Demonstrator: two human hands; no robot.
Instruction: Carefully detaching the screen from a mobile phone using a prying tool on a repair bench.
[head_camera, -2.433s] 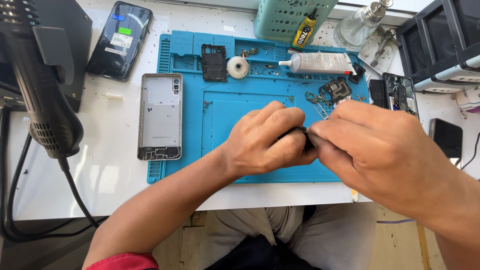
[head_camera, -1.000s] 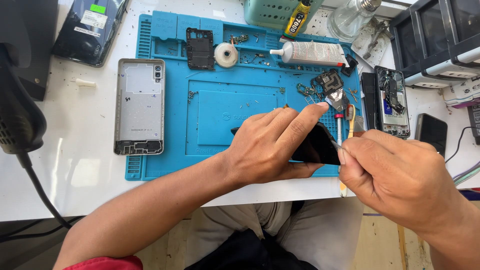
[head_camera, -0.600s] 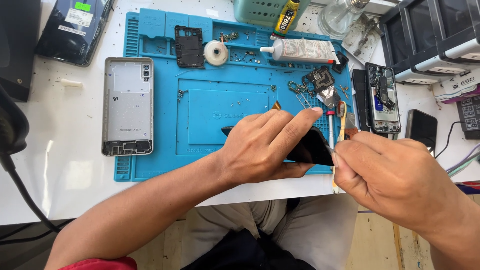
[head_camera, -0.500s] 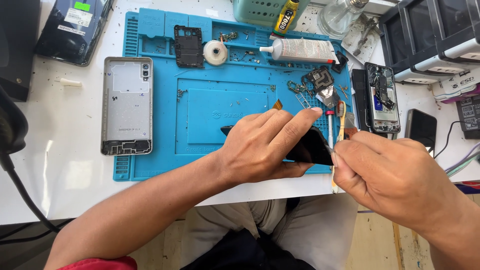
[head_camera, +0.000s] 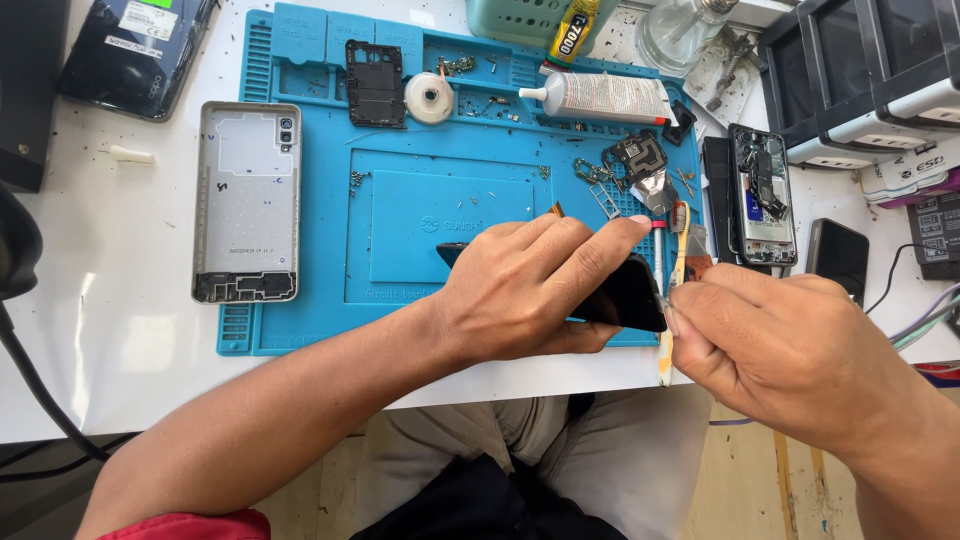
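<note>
My left hand (head_camera: 535, 285) grips a black phone screen (head_camera: 625, 297) over the front right part of the blue repair mat (head_camera: 300, 180), index finger stretched along its top edge. My right hand (head_camera: 775, 345) is pinched at the screen's right corner, fingertips touching it; what it pinches is too small to tell. A toothbrush (head_camera: 672, 290) with a yellow handle lies just behind my right fingers. A silver phone back housing (head_camera: 246, 203) lies on the mat's left edge.
A glue tube (head_camera: 600, 97), a small tape roll (head_camera: 430, 97), a black frame piece (head_camera: 375, 70) and several screws lie at the mat's back. An opened phone (head_camera: 762, 195) and dark phone (head_camera: 838, 257) sit right. Another phone (head_camera: 130, 50) lies far left.
The view shifted so the mat sits further left. My hands, earlier clasped together over the mat, now hold the black screen apart, with my right fingers at its corner.
</note>
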